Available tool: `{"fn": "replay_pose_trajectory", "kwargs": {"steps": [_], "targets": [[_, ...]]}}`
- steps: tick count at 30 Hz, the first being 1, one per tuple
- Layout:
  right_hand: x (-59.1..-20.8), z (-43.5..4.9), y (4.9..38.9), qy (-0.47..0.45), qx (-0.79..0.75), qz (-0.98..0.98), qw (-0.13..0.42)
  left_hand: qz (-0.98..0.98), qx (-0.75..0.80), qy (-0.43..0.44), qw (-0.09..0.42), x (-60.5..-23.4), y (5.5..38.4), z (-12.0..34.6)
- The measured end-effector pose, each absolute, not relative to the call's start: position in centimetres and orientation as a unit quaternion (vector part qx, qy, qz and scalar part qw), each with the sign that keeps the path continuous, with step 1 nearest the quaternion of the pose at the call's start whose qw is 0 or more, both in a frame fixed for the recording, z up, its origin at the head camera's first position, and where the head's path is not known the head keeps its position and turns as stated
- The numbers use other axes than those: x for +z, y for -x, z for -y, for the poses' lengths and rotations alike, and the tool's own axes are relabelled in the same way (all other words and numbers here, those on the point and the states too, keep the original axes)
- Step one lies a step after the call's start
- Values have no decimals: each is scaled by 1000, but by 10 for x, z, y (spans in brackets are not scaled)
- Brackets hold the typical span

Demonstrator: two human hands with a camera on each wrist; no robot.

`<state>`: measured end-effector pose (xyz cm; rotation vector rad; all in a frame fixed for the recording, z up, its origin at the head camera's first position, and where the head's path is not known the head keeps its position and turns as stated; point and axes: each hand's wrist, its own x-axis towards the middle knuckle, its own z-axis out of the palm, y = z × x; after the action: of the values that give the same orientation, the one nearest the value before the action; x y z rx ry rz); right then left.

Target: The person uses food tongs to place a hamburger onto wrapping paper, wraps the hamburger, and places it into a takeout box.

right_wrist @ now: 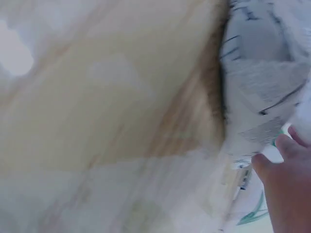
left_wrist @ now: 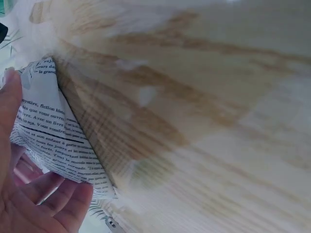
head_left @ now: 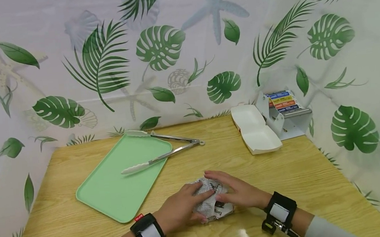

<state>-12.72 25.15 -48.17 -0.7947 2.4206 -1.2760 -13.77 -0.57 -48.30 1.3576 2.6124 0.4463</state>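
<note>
A packet wrapped in newspaper-print paper lies on the wooden table between both hands. My left hand holds its left side, fingers laid over the top and thumb low at the near edge. In the left wrist view, fingers curl against the folded, pointed paper. From the right, my right hand grips the packet, with thumb and forefinger spread across its top. The right wrist view is blurred; there the fingertips touch an end of the paper. What the paper wraps is hidden.
A green tray lies to the left, with spread white-tipped metal tongs across its right edge. At the back right stand an opened white carton and a metal holder with colourful printed strips. Leaf-patterned curtains border the table.
</note>
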Motion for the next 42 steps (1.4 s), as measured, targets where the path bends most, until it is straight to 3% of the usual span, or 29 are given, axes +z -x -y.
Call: {"fn": "replay_pose_trajectory", "kwargs": {"steps": [5,8,15,27,32,36,42], "targets": [[-474,-244,117,308,-347,-884,47,-877,142,-452,82,-477,138,7],[-472,-237,113,293,-304,-906,33,-878,141,-450,79,-477,139,8],[-470,-219,101,221,-276,-933,70,-876,149,-454,68,-483,139,10],[-483,-230,91,224,-246,-934,132,-871,132,-470,51,-485,138,11],[-484,-239,95,239,-309,-906,162,-866,124,-476,89,-482,140,12],[-481,-244,101,244,-356,-886,168,-864,128,-472,125,-478,142,12],[-476,-244,107,238,-371,-886,146,-867,109,-479,85,-477,144,7]]}}
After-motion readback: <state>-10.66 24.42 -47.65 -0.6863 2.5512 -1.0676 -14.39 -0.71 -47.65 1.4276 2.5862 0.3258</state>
